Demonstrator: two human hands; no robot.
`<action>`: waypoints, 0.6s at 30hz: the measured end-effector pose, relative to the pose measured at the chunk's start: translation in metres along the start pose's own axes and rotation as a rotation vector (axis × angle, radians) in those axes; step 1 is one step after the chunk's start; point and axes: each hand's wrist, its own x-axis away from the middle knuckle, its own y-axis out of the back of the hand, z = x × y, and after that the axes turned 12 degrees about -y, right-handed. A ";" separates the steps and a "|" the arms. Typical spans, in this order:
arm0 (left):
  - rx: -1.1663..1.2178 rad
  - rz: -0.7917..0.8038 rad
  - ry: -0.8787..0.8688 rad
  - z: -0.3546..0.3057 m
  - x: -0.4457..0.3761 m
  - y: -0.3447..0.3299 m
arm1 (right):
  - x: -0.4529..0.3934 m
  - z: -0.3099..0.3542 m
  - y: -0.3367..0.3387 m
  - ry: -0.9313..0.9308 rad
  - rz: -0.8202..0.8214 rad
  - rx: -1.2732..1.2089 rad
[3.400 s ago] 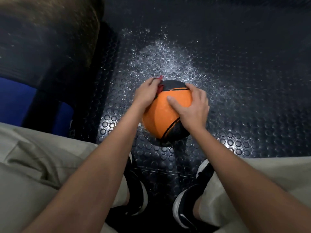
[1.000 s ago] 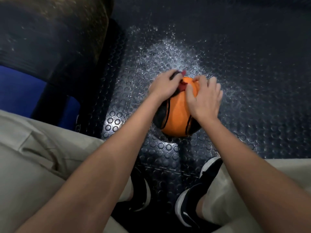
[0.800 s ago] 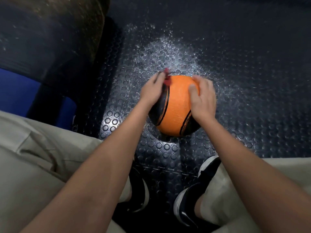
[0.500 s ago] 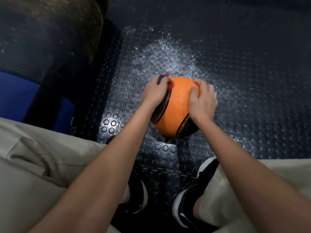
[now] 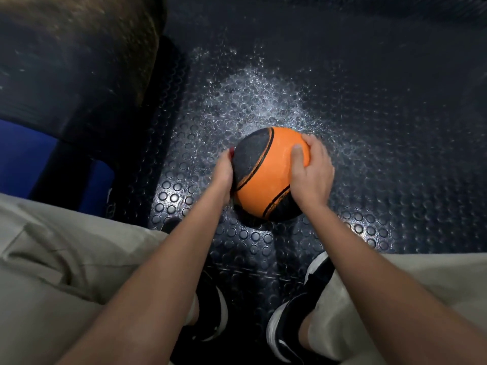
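Note:
An orange and black ball (image 5: 263, 180) is just above the studded floor, between my hands. My right hand (image 5: 312, 172) grips its right side, thumb laid on the orange panel and fingers curled round the far side. On the ball's left side my left hand (image 5: 224, 171) presses against the black panel. It pinches a small red thing (image 5: 232, 152), of which only a tip shows at the fingertips. I cannot tell whether the ball touches the floor.
The dark studded rubber floor (image 5: 382, 127) has a shiny speckled patch (image 5: 258, 101) beyond the ball. A dark bulky object (image 5: 73, 61) and a blue surface (image 5: 23, 159) lie at the left. My black shoes (image 5: 290, 320) and beige trouser legs (image 5: 66, 259) fill the foreground.
The ball has turned, bringing a black panel to the top left. My left hand slid with the red thing from the ball's top down to its left side. My right hand stays on the right.

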 end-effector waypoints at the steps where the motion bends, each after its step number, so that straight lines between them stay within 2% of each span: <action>1: -0.086 0.000 -0.086 -0.007 -0.005 -0.006 | -0.001 0.001 0.000 -0.014 -0.012 -0.005; 5: -0.753 0.122 -0.539 -0.053 -0.003 -0.043 | -0.004 0.004 -0.002 -0.056 -0.040 0.033; 7: -0.918 0.177 -0.649 -0.066 -0.001 -0.054 | -0.005 0.002 -0.001 -0.057 -0.030 0.057; 9: -0.805 0.153 -0.620 -0.061 -0.002 -0.044 | -0.006 0.000 0.000 -0.040 -0.011 0.051; 12: -0.506 0.088 -0.392 -0.042 -0.011 -0.014 | -0.002 0.001 0.000 0.020 -0.003 0.057; 15: -0.308 0.072 -0.204 -0.032 -0.016 0.005 | 0.006 0.004 -0.002 0.111 0.021 0.083; 17: -0.269 0.041 -0.116 -0.030 -0.015 0.008 | 0.008 0.009 -0.003 0.160 0.039 0.119; 18: -0.334 0.019 -0.143 -0.032 -0.014 0.005 | 0.007 0.012 -0.004 0.173 0.033 0.148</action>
